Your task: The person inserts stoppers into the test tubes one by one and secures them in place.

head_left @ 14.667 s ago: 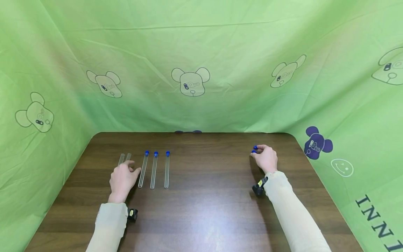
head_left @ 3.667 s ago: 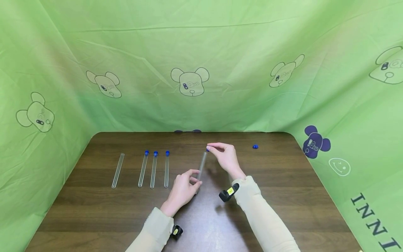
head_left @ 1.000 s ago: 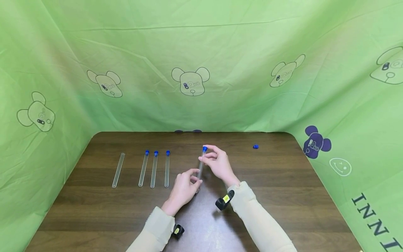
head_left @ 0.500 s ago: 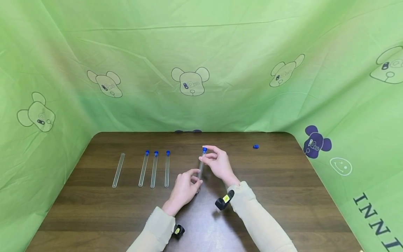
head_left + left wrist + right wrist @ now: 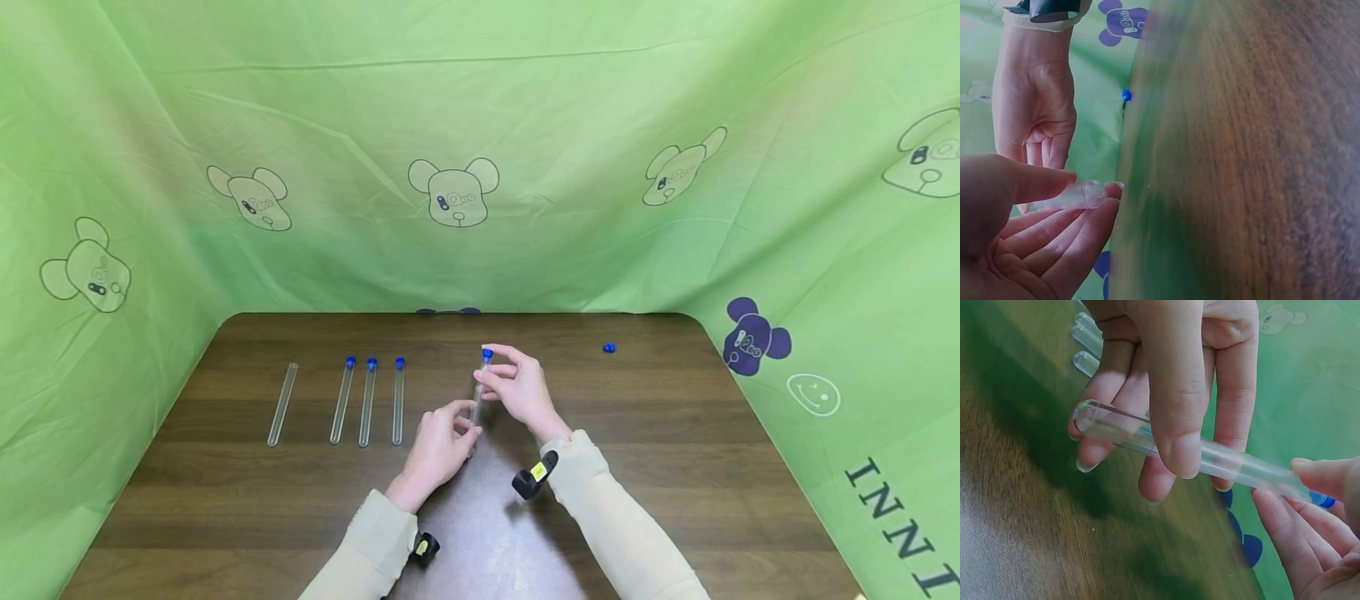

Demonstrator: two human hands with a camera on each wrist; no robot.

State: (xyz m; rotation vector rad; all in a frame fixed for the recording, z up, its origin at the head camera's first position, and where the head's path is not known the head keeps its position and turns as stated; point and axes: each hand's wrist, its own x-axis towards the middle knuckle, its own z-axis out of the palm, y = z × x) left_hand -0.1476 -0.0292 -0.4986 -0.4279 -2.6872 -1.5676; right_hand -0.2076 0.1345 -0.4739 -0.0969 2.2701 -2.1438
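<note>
My left hand pinches the lower part of a clear test tube between thumb and fingers, and its rounded end shows in the left wrist view. A blue cap sits on the mouth of this tube. My right hand holds the tube's top, thumb just below the cap and index finger at the cap's top. The tube is tilted, cap end away from me. To the left lie three capped test tubes side by side. Farther left is an uncapped test tube.
A loose blue cap lies toward the back right of the brown wooden table. Green printed cloth hangs around the back and sides. Each wrist carries a black camera.
Earlier my hands were apart, at the tubes and caps. Later the right hand brought a cap over the tube; now it is on the mouth. In the last second the hands hardly moved.
</note>
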